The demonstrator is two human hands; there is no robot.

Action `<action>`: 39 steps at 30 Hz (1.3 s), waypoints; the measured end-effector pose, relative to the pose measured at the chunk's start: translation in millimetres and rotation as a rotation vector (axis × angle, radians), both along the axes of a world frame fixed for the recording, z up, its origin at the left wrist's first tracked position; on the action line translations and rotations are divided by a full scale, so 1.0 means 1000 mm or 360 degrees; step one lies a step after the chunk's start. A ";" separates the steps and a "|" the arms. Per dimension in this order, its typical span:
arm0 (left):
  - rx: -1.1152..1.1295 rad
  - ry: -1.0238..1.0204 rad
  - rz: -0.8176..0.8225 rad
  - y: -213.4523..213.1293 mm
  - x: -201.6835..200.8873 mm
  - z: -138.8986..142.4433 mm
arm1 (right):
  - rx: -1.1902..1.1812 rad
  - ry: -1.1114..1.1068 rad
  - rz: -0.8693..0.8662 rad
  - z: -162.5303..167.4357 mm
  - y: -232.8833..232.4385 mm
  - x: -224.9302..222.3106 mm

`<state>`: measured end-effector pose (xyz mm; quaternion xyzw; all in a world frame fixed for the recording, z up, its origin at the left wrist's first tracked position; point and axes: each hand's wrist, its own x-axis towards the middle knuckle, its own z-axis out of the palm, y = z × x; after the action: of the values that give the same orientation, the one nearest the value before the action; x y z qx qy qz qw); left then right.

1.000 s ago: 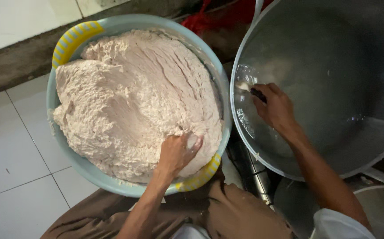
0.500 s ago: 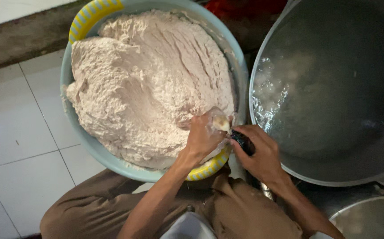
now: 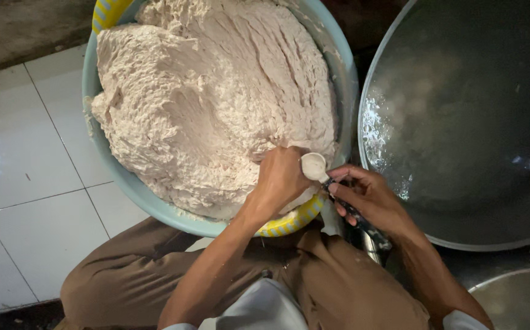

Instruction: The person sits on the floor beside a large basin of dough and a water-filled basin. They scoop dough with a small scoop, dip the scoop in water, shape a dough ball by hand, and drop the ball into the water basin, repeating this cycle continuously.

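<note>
dough ball (image 3: 313,166) at basin (image 3: 103,165) rim, hands touching

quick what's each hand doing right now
Left hand: closed, squeezing out a ball of paste over the basin.
Right hand: closed on a spoon, its tip at the ball.

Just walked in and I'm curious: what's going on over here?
A seated person works over a big light-blue basin heaped with pale paste. The left hand squeezes out a small ball of paste, and the right hand meets it with a spoon, beside a large metal pot of steaming water.
</note>
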<state>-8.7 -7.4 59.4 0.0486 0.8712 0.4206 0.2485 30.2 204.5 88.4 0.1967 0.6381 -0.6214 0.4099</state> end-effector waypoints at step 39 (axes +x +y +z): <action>-0.0809 0.0153 -0.1370 -0.027 -0.024 0.196 | 0.1516 0.1447 0.0239 -0.049 0.121 -0.049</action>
<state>-32.6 -34.3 255.8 0.3609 0.8575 0.0517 0.3629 -19.2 325.6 39.6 0.0294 0.9645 -0.2621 0.0103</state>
